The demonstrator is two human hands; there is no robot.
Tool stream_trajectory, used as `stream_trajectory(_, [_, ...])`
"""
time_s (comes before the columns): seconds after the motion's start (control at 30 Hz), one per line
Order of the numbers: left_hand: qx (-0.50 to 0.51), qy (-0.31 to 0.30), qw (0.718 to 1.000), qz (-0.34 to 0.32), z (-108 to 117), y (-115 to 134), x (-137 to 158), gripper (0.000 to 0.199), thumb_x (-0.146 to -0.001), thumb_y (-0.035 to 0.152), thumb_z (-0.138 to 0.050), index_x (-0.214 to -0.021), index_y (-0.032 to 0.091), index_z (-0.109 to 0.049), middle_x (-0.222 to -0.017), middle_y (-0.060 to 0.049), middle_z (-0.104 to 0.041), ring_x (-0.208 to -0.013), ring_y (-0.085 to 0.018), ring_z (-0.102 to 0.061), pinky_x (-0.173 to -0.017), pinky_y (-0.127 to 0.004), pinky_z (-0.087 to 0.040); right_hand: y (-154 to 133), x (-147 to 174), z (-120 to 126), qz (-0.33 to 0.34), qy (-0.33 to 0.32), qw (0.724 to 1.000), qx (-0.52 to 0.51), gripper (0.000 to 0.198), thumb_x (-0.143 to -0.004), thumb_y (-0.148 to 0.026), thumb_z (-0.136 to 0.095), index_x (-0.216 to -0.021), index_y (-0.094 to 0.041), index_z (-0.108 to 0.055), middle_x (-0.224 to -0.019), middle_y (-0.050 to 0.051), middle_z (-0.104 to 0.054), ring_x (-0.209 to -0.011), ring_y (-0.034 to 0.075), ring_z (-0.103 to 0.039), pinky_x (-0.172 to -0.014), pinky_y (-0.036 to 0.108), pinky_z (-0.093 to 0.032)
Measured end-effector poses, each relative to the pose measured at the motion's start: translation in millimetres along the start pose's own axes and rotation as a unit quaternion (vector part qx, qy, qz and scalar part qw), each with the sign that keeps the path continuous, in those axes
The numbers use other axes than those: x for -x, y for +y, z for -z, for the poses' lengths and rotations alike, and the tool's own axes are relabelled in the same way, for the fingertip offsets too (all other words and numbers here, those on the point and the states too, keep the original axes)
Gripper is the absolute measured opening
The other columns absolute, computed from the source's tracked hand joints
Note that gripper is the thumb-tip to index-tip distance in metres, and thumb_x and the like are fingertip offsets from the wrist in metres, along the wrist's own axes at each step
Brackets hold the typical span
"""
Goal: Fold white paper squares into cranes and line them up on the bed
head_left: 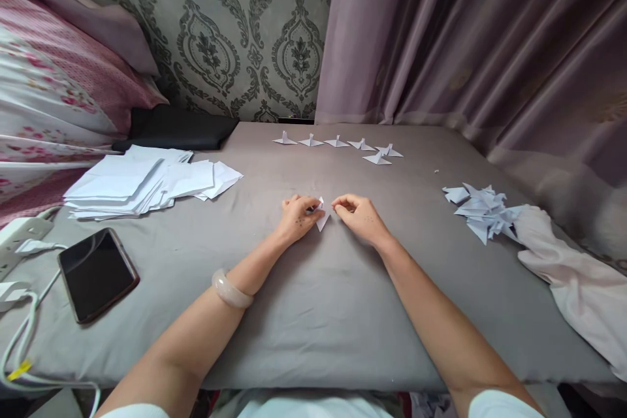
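A small folded white paper crane [321, 222] is pinched between the thumb and fingers of my left hand [298, 217], just above the grey cloth. Part of the crane is hidden behind those fingers. Close by on the right, my right hand [360, 214] is closed, thumb and forefinger drawn together. A narrow gap separates its fingertips from the crane, and nothing shows in them. Farther back stand several finished paper cranes [311, 140] in a row, with one crane [377, 158] slightly in front at the row's right end.
Stacked white paper sheets [112, 179] lie at left, before a black folder [181, 128]. Nearer are a phone [98, 274], a power strip [19, 241] and white cables. At right, a pile of folded paper pieces [484, 212] touches a pale cloth [563, 268]. Curtains [416, 32] hang behind.
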State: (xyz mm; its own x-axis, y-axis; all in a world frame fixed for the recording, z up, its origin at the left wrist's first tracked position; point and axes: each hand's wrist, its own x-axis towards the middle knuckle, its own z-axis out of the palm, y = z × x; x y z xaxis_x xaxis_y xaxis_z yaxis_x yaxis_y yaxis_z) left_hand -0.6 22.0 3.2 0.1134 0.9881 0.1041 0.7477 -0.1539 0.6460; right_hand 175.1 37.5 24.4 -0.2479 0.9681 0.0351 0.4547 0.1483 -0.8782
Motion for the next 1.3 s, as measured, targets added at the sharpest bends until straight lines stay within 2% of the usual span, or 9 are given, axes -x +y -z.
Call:
stream_trajectory(0.13, [0.063,0.027,0.998,0.007,2.1,3.0,2.8,0.013,-0.079,0.027,-0.068,-0.092,0.023,-0.069,-0.089,-0.001,-0.071,-0.089,-0.019,-0.06,-0.087,-0.034,-0.038,9.7,0.0,-16.1,0.013,0.036,0.999,-0.024,0.018,-0.073,-0.021,-0.052,-0.083,-0.017,-0.067,-0.083,0.004,-0.071,-0.079,0.016,-0.065,-0.075,0.028,-0.049])
stream_trajectory(0.27, [0.096,0.046,0.994,0.008,3.2,4.9,3.4,0.009,-0.081,0.026,-0.067,-0.089,0.022,-0.069,-0.089,-0.002,-0.071,-0.088,-0.018,-0.062,-0.084,-0.031,-0.042,13.3,0.9,-20.3,0.032,0.042,0.998,-0.022,0.018,-0.073,-0.021,-0.052,-0.083,-0.018,-0.067,-0.084,0.003,-0.071,-0.079,0.016,-0.065,-0.072,0.027,-0.05])
stream_trajectory(0.63, [0.081,0.042,0.996,0.005,3.7,7.8,2.5,0.005,-0.082,0.022,-0.066,-0.083,0.021,-0.071,-0.081,-0.002,-0.072,-0.082,-0.017,-0.063,-0.08,-0.029,-0.042,10.8,3.8,-21.6,0.053,0.05,0.997,0.016,0.019,-0.074,-0.02,-0.051,-0.084,-0.02,-0.067,-0.088,0.003,-0.069,-0.08,0.015,-0.064,-0.071,0.026,-0.05])
stream_trajectory(0.83, [0.071,0.04,0.997,0.007,3.0,6.5,2.3,0.008,-0.082,0.025,-0.066,-0.084,0.022,-0.073,-0.08,-0.001,-0.073,-0.079,-0.017,-0.064,-0.081,-0.03,-0.041,9.8,1.6,-21.8,0.018,0.028,0.999,-0.006,0.016,-0.072,-0.022,-0.052,-0.082,-0.018,-0.066,-0.081,0.003,-0.069,-0.076,0.015,-0.063,-0.074,0.028,-0.049])
stream_trajectory(1.03, [0.05,0.042,0.998,0.008,1.9,4.9,2.1,0.009,-0.081,0.027,-0.067,-0.086,0.025,-0.075,-0.082,-0.001,-0.075,-0.079,-0.018,-0.066,-0.091,-0.035,-0.037,7.2,-1.0,-20.1,-0.01,0.005,1.0,-0.002,0.019,-0.07,-0.024,-0.053,-0.082,-0.018,-0.067,-0.077,0.001,-0.069,-0.072,0.014,-0.062,-0.073,0.027,-0.046])
stream_trajectory(1.13, [0.048,0.042,0.998,0.002,1.4,4.3,2.7,0.01,-0.082,0.028,-0.066,-0.087,0.026,-0.075,-0.083,-0.002,-0.075,-0.082,-0.018,-0.066,-0.094,-0.036,-0.035,-5.1,-1.3,-17.0,-0.049,-0.005,0.999,0.009,0.02,-0.073,-0.031,-0.054,-0.077,-0.017,-0.068,-0.07,0.001,-0.066,-0.066,0.013,-0.058,-0.066,0.025,-0.044])
stream_trajectory(1.3, [0.048,0.043,0.998,-0.015,-0.3,2.9,4.0,0.012,-0.084,0.029,-0.064,-0.089,0.027,-0.075,-0.083,-0.002,-0.075,-0.083,-0.019,-0.066,-0.096,-0.038,-0.034,-21.1,-6.6,-14.7,-0.121,-0.015,0.992,0.038,0.038,-0.074,-0.051,-0.055,-0.067,-0.016,-0.067,-0.058,-0.001,-0.056,-0.051,0.01,-0.048,-0.046,0.021,-0.035])
